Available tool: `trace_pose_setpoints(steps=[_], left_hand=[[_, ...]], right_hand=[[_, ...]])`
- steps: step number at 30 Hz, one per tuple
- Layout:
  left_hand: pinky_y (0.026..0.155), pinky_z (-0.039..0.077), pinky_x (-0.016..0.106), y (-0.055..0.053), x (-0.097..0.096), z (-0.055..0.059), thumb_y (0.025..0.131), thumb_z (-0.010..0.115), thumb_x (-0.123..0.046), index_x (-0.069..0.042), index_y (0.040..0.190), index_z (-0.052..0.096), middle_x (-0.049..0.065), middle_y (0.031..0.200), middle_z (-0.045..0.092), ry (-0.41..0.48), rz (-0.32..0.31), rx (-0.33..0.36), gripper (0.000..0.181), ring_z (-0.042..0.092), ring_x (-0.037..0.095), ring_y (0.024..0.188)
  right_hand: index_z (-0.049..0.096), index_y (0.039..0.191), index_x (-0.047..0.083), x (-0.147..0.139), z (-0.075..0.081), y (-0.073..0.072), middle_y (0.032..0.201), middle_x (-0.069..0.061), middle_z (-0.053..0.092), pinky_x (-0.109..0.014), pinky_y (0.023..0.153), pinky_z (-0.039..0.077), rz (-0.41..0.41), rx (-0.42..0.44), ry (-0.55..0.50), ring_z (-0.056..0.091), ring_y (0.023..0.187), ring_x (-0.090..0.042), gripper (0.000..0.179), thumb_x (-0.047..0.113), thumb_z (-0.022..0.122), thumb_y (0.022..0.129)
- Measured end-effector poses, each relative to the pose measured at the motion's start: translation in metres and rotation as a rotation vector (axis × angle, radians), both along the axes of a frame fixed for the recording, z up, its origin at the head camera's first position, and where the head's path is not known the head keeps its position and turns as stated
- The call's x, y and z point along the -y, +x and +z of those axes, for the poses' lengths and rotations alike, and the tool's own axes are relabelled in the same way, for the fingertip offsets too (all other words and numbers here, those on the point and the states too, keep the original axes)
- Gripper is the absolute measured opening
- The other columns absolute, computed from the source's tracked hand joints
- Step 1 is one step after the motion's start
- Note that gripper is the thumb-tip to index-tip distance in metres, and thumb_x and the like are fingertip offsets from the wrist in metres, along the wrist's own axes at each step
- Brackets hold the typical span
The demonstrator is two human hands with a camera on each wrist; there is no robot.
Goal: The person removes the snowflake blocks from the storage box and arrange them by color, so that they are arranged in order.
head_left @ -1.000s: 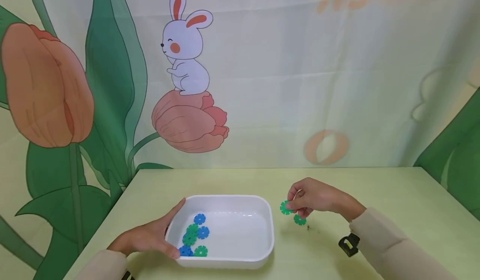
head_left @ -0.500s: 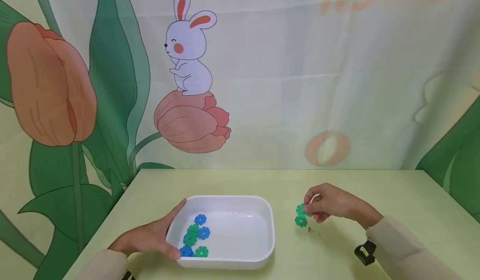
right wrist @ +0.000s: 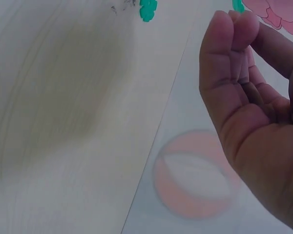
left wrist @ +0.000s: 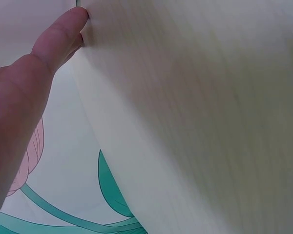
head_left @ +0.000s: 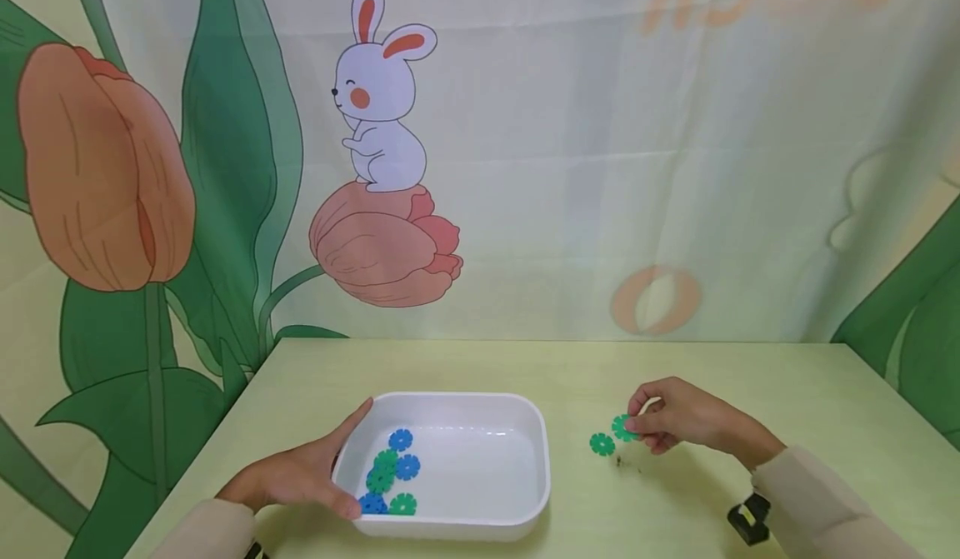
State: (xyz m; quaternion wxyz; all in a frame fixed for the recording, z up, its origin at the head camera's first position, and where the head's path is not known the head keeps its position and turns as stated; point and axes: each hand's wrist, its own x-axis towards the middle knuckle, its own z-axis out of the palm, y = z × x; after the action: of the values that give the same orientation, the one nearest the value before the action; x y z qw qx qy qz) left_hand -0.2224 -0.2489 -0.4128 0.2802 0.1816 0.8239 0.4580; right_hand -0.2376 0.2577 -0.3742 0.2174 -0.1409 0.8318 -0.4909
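Note:
My left hand [head_left: 296, 471] grips the left end of a white plastic tub [head_left: 480, 474], thumb at the near corner and fingers at the far one. Inside, along that end, lie several blue snowflake discs [head_left: 401, 440] and green snowflake discs [head_left: 402, 504], some overlapping. To the right of the tub, my right hand [head_left: 678, 413] pinches a green snowflake disc [head_left: 623, 428] between thumb and fingertips, above the table. Another green disc [head_left: 602, 444] rests on the table just left of it. In the right wrist view the pinched disc [right wrist: 238, 5] shows only as a sliver beyond the fingertips.
The pale yellow-green table [head_left: 570, 367] meets a printed curtain [head_left: 525, 167] with a rabbit and tulips at its back edge. Small dark marks [head_left: 618, 461] show on the tabletop near the loose disc. A black strap device [head_left: 750, 519] sits at the right wrist.
My right hand has moved right, away from the tub, with the green disc still pinched. The other green disc stays on the table. My left hand and the tub hold still.

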Motion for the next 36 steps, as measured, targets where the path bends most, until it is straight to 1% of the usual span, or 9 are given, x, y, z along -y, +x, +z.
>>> trace_pose_setpoints(steps=[9, 16, 24, 31, 36], left_hand=[[0.106, 0.041, 0.053, 0.000, -0.001, 0.003, 0.080, 0.085, -0.036, -0.016, 0.159, -0.014, 0.019, 0.156, 0.019, -0.013, 0.007, -0.001, 0.128, 0.040, 0.032, 0.123], [0.106, 0.040, 0.055, 0.002, -0.002, 0.001, 0.078, 0.085, -0.037, -0.016, 0.159, -0.014, 0.018, 0.157, 0.020, -0.024, 0.015, -0.007, 0.130, 0.040, 0.031, 0.124], [0.106, 0.041, 0.054, 0.003, 0.000, 0.001, 0.079, 0.085, -0.037, -0.018, 0.159, -0.016, 0.017, 0.158, 0.018, -0.023, 0.016, -0.017, 0.130, 0.040, 0.032, 0.124], [0.104, 0.042, 0.054, 0.003, 0.000, 0.001, 0.079, 0.085, -0.037, -0.020, 0.158, -0.017, 0.017, 0.159, 0.016, -0.013, 0.012, -0.015, 0.130, 0.040, 0.032, 0.125], [0.105, 0.042, 0.055, 0.002, 0.000, 0.001, 0.078, 0.085, -0.038, -0.021, 0.159, -0.017, 0.016, 0.159, 0.017, -0.026, 0.017, -0.019, 0.131, 0.040, 0.031, 0.124]], right_hand=[[0.058, 0.100, -0.005, -0.003, -0.003, 0.000, 0.079, -0.011, 0.064, -0.036, 0.066, 0.058, -0.022, 0.006, 0.009, 0.059, 0.066, -0.017, 0.018, 0.010, 0.067, 0.096], [0.057, 0.102, -0.008, -0.009, -0.012, -0.001, 0.079, -0.011, 0.065, -0.036, 0.066, 0.057, -0.034, 0.022, -0.008, 0.058, 0.066, -0.018, 0.018, 0.008, 0.065, 0.097], [0.058, 0.101, -0.006, -0.011, -0.020, -0.005, 0.080, -0.011, 0.065, -0.035, 0.065, 0.057, -0.062, 0.027, 0.004, 0.058, 0.065, -0.017, 0.018, 0.009, 0.067, 0.096], [0.058, 0.099, -0.006, -0.013, -0.027, -0.005, 0.078, -0.010, 0.064, -0.033, 0.063, 0.055, -0.067, 0.028, 0.007, 0.057, 0.064, -0.016, 0.016, 0.007, 0.066, 0.096], [0.058, 0.098, -0.005, -0.016, -0.031, -0.005, 0.074, -0.007, 0.062, -0.032, 0.062, 0.054, -0.079, 0.037, 0.007, 0.057, 0.064, -0.016, 0.015, 0.006, 0.066, 0.096]])
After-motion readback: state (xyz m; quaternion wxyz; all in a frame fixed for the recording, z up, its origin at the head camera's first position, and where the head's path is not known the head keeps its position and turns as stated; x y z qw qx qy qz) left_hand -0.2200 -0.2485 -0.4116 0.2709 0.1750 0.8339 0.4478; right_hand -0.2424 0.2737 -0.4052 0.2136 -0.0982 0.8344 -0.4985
